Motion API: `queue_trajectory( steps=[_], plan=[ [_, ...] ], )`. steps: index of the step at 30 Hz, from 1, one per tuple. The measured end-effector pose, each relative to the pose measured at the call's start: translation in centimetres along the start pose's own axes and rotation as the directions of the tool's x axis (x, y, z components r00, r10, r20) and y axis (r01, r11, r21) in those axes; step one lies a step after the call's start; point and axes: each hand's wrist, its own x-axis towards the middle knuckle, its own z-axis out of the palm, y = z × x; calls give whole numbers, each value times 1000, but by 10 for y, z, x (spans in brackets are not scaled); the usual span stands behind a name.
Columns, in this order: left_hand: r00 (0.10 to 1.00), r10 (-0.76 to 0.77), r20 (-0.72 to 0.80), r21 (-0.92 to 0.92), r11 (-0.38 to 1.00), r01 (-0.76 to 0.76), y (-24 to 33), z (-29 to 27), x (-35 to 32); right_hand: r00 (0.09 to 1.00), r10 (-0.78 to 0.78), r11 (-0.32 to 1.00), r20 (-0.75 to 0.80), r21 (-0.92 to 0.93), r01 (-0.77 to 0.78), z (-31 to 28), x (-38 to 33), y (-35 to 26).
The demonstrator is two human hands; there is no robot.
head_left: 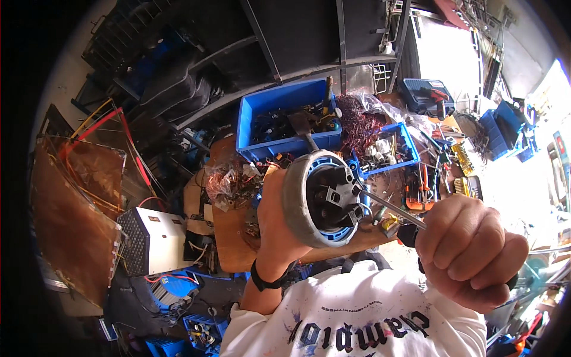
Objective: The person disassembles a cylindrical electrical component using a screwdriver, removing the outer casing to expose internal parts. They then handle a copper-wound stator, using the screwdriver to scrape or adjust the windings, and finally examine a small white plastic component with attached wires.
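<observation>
My left hand is closed round the outside of a round grey housing, holding it up above the workbench with its open face toward me. Inside sits a blue ring around a black insert with several blocky raised parts. My right hand is shut in a fist on a screwdriver, its handle mostly hidden by the fingers. The metal shaft points left, and its tip reaches the right side of the black insert; whether it sits in a screw is too small to tell.
Beyond the housing, a blue bin of dark parts stands on the wooden workbench. A heap of dark red wire, a small blue tray, a red drill and loose tools lie to its right. A white metal box stands left.
</observation>
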Motion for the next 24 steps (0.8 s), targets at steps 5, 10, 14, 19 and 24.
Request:
queue_trajectory(
  steps=[5,10,14,19,24],
  plan=[
    [1000,10,2,33,999,-10,0,0,0,996,-55,996,-68,-68,50,8,-5,4],
    [1000,-3,1,39,999,3,0,1,-2,994,-91,986,-63,-148,81,15,-10,7],
    [991,93,93,188,976,-109,-7,-3,-3,989,-100,977,-110,-199,77,19,-16,9],
    [1000,10,22,123,992,-13,-12,3,-12,991,-112,960,-77,-265,88,21,-20,11],
    [1000,3,-15,136,991,0,-6,5,-9,994,-112,961,-11,-257,105,17,-21,14]
  ],
)
